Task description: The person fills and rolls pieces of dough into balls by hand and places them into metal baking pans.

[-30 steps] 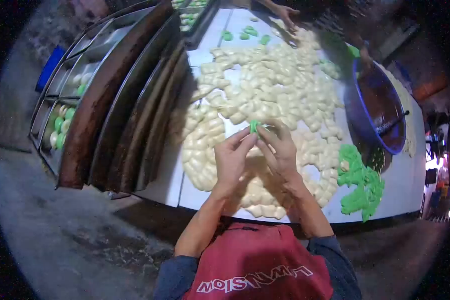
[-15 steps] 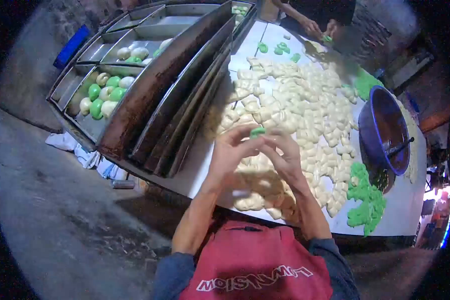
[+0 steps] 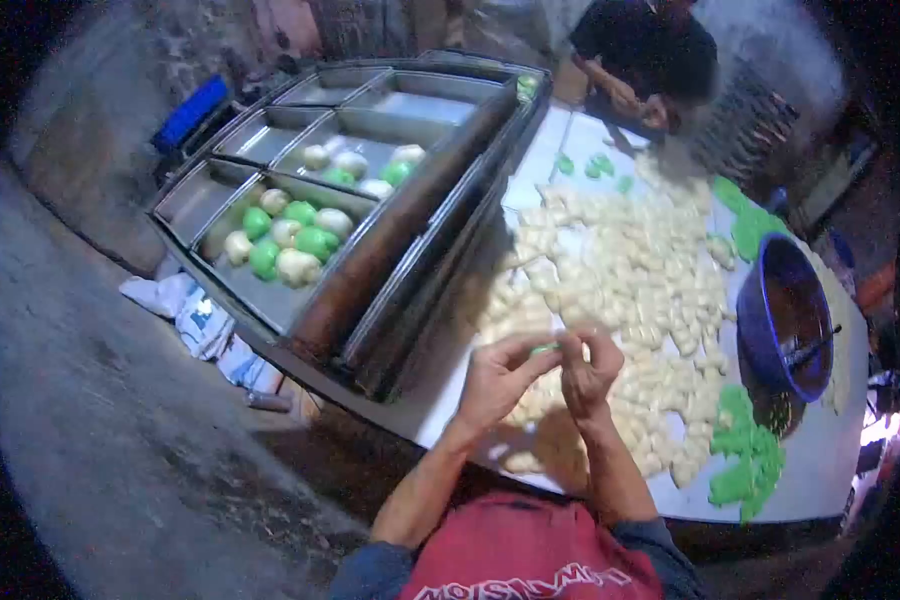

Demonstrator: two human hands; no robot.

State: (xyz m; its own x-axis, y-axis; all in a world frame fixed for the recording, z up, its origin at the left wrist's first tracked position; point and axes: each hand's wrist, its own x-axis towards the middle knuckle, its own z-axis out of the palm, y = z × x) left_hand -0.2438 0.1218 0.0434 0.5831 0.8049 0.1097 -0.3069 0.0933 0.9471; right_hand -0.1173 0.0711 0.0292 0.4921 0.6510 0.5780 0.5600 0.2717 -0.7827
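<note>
My left hand (image 3: 500, 380) pinches a small green dough piece (image 3: 544, 350), which is mostly covered by fingers. Close against it, my right hand (image 3: 590, 372) has its fingers curled at the same piece. Beneath both hands, many pale dough pieces (image 3: 635, 285) spread over the white table (image 3: 820, 490). Green dough (image 3: 748, 455) lies at the table's near right. To the left, a divided metal tray (image 3: 205, 195) holds green and pale balls (image 3: 300, 266) in two of its compartments.
A blue-rimmed basin (image 3: 785, 315) with a dark handle in it stands at the right. More green dough (image 3: 750, 225) lies behind it. Across the table is another person (image 3: 645, 50), hands together. Stacked trays (image 3: 420, 290) have raised edges left of my hands.
The view has swung left, showing more of the trays and the other person. My hands stay close together at the green piece, which is now more hidden by my fingers.
</note>
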